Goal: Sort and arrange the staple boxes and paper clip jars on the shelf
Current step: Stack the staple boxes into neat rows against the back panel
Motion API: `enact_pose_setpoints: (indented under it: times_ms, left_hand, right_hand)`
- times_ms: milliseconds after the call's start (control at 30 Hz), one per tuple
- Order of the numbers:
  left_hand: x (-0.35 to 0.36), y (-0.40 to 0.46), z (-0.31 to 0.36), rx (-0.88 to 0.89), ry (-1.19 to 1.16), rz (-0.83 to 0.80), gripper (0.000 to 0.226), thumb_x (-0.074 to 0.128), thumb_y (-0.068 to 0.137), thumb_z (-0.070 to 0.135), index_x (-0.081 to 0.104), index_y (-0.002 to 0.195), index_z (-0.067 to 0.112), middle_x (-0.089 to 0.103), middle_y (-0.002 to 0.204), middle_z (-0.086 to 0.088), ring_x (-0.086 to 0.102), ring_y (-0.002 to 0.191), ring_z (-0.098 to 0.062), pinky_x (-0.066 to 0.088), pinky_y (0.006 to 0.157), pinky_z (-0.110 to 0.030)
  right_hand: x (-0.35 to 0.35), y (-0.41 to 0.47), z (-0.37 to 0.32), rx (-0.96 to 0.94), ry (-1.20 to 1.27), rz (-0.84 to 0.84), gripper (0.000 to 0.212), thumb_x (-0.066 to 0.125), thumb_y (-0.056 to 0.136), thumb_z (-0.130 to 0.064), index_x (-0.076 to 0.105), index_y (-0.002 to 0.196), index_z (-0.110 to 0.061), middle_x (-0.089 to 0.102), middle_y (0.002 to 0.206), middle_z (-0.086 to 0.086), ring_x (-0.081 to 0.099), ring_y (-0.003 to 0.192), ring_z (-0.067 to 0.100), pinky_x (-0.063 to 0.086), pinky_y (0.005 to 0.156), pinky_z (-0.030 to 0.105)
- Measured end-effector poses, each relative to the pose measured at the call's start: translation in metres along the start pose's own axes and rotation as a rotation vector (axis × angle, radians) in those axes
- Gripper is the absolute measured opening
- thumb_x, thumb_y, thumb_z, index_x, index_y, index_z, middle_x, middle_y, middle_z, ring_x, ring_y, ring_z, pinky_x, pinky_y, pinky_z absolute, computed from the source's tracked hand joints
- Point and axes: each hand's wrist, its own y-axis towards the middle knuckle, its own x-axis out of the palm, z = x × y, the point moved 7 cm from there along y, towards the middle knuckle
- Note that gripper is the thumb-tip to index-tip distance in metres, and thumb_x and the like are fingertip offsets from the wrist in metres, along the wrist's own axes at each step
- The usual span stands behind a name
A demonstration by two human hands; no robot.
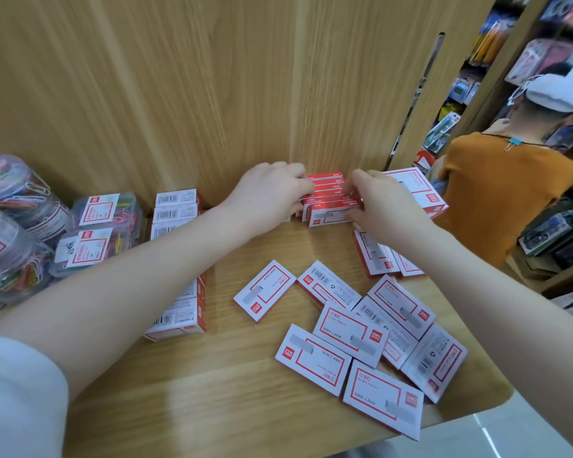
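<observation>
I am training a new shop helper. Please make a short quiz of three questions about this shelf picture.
1. True or false: both hands grip the row of staple boxes at the back wall.
2. Where are the paper clip jars? A) far left B) far right
3. How do the loose staple boxes lie?

Key: 1 true, left hand and right hand. 2 A. 3 flat, some overlapping.

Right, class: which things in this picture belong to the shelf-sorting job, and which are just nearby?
Part of the job:
- upright row of red-and-white cardboard staple boxes, in the grip of left hand and right hand
- loose flat white staple boxes
- clear plastic jars of coloured paper clips
- wooden shelf

Just nearby:
- person in orange top
- hanging stationery packs
</observation>
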Motion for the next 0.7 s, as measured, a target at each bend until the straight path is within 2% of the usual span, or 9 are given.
enact_pose_setpoints:
  times_ms: [67,167,267,333,433,467,567,633,700]
  left_hand:
    - [0.000,-0.001,-0.001,0.013,-0.022,0.009,0.034,0.054,0.091,0.025,0.055,0.124,0.016,0.053,0.120,-0.007,0.051,0.107,-0.028,0.040,0.083,-0.040]
    - [-0.003,-0.006,0.005,0.146,-0.084,0.087,0.038,0.063,0.085,0.017,0.058,0.123,0.016,0.058,0.112,-0.013,0.057,0.096,-0.034,0.042,0.074,-0.041]
    - [-0.001,-0.007,0.007,0.221,-0.086,0.100,0.035,0.067,0.082,0.013,0.064,0.116,0.015,0.061,0.103,-0.014,0.059,0.088,-0.035,0.043,0.070,-0.040]
    - [-0.001,-0.006,0.006,0.227,-0.114,0.098,0.031,0.066,0.083,0.014,0.065,0.114,0.015,0.061,0.103,-0.013,0.059,0.088,-0.035,0.044,0.071,-0.042]
    - [-0.002,-0.004,0.004,0.217,-0.159,0.084,0.031,0.061,0.086,0.016,0.064,0.117,0.016,0.061,0.109,-0.011,0.058,0.093,-0.035,0.049,0.074,-0.045]
    - [-0.002,-0.003,0.003,0.210,-0.174,0.077,0.030,0.060,0.087,0.016,0.064,0.116,0.017,0.061,0.112,-0.009,0.058,0.094,-0.034,0.049,0.073,-0.044]
    - [-0.001,-0.004,-0.002,0.175,-0.234,0.053,0.020,0.057,0.086,0.012,0.069,0.102,0.013,0.062,0.117,-0.004,0.061,0.096,-0.030,0.049,0.070,-0.040]
    - [0.000,-0.006,-0.008,0.159,-0.282,0.067,0.018,0.057,0.084,0.010,0.071,0.094,0.009,0.064,0.116,-0.003,0.063,0.096,-0.028,0.051,0.072,-0.042]
    - [0.002,-0.008,-0.013,0.145,-0.304,0.069,0.021,0.060,0.084,0.009,0.070,0.102,0.010,0.064,0.119,-0.001,0.063,0.102,-0.025,0.051,0.078,-0.043]
  right_hand:
    - [0.003,-0.002,0.001,-0.008,-0.039,-0.001,0.026,0.058,0.086,-0.011,0.046,0.108,-0.009,0.057,0.108,0.013,0.054,0.096,0.028,0.036,0.070,0.030]
    - [-0.002,-0.007,0.002,-0.054,-0.027,-0.006,0.023,0.057,0.085,-0.007,0.047,0.106,-0.009,0.057,0.097,0.007,0.056,0.093,0.027,0.038,0.069,0.028]
    - [-0.041,-0.008,-0.002,-0.123,0.231,0.095,0.020,0.058,0.083,-0.001,0.053,0.099,-0.012,0.054,0.086,-0.005,0.054,0.082,0.014,0.038,0.064,0.014]
    - [-0.061,-0.008,-0.009,-0.193,0.383,0.111,0.022,0.057,0.085,0.000,0.052,0.096,-0.018,0.055,0.089,-0.006,0.055,0.082,0.010,0.042,0.074,0.010]
    - [-0.051,-0.005,-0.023,-0.310,0.290,0.068,0.018,0.057,0.083,0.002,0.059,0.096,-0.010,0.056,0.091,-0.004,0.055,0.085,0.013,0.038,0.074,0.009]
    - [-0.038,-0.005,-0.029,-0.364,0.219,0.031,0.017,0.056,0.082,0.004,0.060,0.096,-0.006,0.057,0.091,0.001,0.055,0.086,0.019,0.038,0.073,0.011]
    - [0.002,-0.011,-0.046,-0.507,0.028,-0.098,0.022,0.052,0.082,0.007,0.058,0.101,-0.001,0.058,0.103,0.015,0.055,0.093,0.033,0.045,0.078,0.040]
    - [0.011,-0.013,-0.049,-0.558,-0.066,-0.047,0.027,0.057,0.080,0.004,0.057,0.106,-0.002,0.058,0.106,0.016,0.054,0.093,0.037,0.047,0.076,0.045]
    - [0.008,-0.010,-0.042,-0.494,-0.203,0.077,0.035,0.070,0.071,-0.008,0.059,0.103,-0.002,0.060,0.100,0.017,0.056,0.087,0.037,0.048,0.069,0.042]
